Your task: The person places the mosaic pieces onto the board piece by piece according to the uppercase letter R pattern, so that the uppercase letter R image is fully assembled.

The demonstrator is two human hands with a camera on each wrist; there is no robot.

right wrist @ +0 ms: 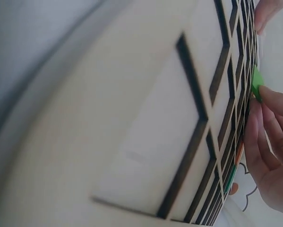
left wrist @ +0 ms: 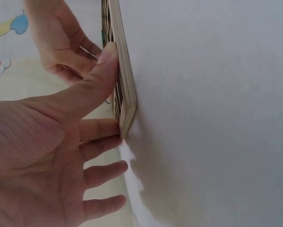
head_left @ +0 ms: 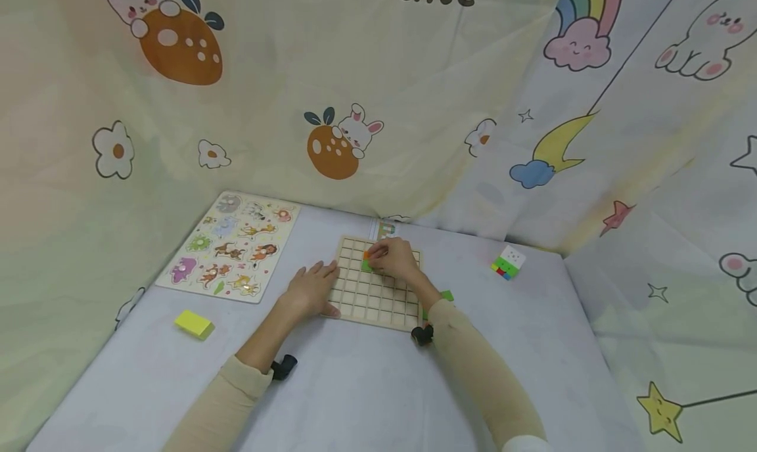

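A wooden board with a grid of square cells [head_left: 372, 301] lies on the white-covered table. My left hand [head_left: 309, 289] rests at its left side, fingers fairly straight. In the left wrist view the left thumb [left wrist: 96, 82] lies against the board's edge, near a corner. Over the far part of the grid, my right hand [head_left: 393, 258] pinches a small green tile [right wrist: 256, 82] between thumb and fingers, its edge right at the grid. Farther along the board in the right wrist view are an orange piece [right wrist: 239, 152] and a darker green piece [right wrist: 230, 177].
An animal puzzle board [head_left: 236, 248] lies at the back left, with a yellow block [head_left: 194, 324] in front of it. Green pieces [head_left: 447, 296] lie beside my right forearm. A multicoloured cube [head_left: 508, 263] stands at the right, and a printed fabric wall [head_left: 254, 110] rises behind the table.
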